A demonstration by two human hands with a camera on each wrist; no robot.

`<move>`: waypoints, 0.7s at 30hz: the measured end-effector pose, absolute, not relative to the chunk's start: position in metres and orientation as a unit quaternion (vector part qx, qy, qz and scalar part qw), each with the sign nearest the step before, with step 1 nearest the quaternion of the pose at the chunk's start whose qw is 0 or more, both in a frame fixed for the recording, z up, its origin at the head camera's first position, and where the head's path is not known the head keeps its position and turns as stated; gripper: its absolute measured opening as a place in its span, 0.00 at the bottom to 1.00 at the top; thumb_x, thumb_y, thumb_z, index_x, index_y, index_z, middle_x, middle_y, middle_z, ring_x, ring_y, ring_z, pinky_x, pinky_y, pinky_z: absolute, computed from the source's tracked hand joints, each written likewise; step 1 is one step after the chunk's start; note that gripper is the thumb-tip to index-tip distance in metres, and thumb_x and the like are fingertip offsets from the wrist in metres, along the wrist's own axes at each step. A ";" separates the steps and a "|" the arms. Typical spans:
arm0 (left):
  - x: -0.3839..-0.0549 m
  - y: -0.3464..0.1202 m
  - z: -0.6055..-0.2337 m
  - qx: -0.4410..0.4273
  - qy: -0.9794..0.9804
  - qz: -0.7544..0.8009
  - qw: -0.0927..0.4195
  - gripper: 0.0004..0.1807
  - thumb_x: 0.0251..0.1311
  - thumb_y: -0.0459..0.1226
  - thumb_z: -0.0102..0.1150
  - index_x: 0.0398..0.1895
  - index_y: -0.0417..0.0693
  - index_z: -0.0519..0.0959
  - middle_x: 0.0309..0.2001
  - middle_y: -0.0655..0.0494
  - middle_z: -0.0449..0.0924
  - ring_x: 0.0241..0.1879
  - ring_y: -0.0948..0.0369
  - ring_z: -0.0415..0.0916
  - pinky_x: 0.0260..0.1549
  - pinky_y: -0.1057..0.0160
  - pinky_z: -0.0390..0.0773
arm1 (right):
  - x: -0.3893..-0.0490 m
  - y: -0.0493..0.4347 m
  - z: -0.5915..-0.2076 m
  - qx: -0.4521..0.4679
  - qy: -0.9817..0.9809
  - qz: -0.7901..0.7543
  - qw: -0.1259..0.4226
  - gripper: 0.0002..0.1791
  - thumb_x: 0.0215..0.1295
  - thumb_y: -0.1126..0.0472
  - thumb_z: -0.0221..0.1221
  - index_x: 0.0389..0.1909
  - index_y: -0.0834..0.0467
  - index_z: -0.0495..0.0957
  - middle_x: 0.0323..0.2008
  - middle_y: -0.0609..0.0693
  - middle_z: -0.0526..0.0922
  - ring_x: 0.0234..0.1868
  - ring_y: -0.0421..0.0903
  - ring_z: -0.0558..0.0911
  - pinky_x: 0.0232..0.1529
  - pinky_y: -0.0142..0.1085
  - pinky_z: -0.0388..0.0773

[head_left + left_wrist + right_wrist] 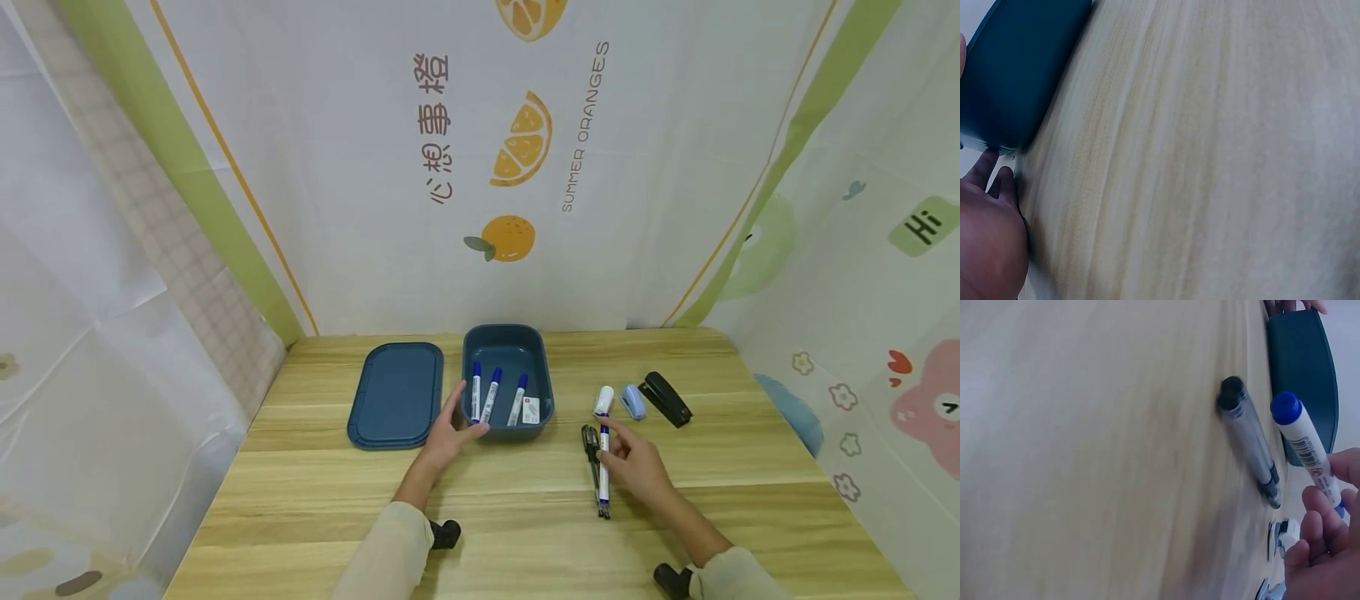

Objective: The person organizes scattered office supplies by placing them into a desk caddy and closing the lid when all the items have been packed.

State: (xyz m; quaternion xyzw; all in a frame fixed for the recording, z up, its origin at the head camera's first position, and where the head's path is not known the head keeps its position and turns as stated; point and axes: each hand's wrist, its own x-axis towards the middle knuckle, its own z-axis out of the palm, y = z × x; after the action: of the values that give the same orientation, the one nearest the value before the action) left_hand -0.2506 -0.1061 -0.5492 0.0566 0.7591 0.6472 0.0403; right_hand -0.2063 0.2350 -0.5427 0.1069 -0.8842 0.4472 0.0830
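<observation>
My right hand point(637, 469) pinches a white marker point(604, 467) with a blue cap between thumb and fingers. In the right wrist view that marker point(1311, 450) is raised off the table. Beside it two black pens point(591, 446) lie close together on the wood. My left hand point(446, 433) rests against the near left corner of a dark blue box point(506, 433), thumb at the front rim and fingers along the side. Inside the box are three blue-capped markers point(491, 396) and a small white packet point(531, 410). The left wrist view shows the fingers touching the box wall point(1016, 69).
A dark blue lid point(397, 396) lies flat left of the box. Right of the box are a small white object point(603, 400), a small light blue stapler point(632, 402) and a black stapler point(665, 398). A printed curtain point(360, 208) hangs behind the wooden table point(315, 500).
</observation>
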 end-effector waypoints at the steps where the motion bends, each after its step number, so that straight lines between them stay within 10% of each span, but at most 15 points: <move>1: -0.250 -0.106 -0.549 0.055 0.760 0.647 0.041 0.50 0.56 0.39 0.71 0.78 0.57 0.51 0.74 0.36 0.47 0.73 0.43 0.45 0.68 0.45 0.50 | -0.207 0.233 -0.541 0.111 -0.881 0.451 0.089 0.30 0.54 0.74 0.67 0.60 0.64 0.75 0.22 0.44 0.72 0.22 0.38 0.68 0.22 0.30 0.68; 21: -0.252 -0.106 -0.550 0.057 0.760 0.646 0.036 0.51 0.55 0.37 0.71 0.78 0.56 0.51 0.74 0.35 0.47 0.72 0.42 0.46 0.67 0.44 0.52 | -0.241 0.197 -0.510 0.122 -0.851 0.495 0.122 0.30 0.58 0.70 0.66 0.63 0.61 0.73 0.25 0.47 0.75 0.25 0.41 0.71 0.24 0.31 0.70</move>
State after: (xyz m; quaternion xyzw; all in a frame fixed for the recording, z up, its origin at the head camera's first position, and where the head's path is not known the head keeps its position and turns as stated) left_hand -0.2519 -0.1061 -0.5501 0.0572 0.7601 0.6463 0.0361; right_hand -0.2414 0.1970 -0.5103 0.1223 -0.8514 0.4953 0.1220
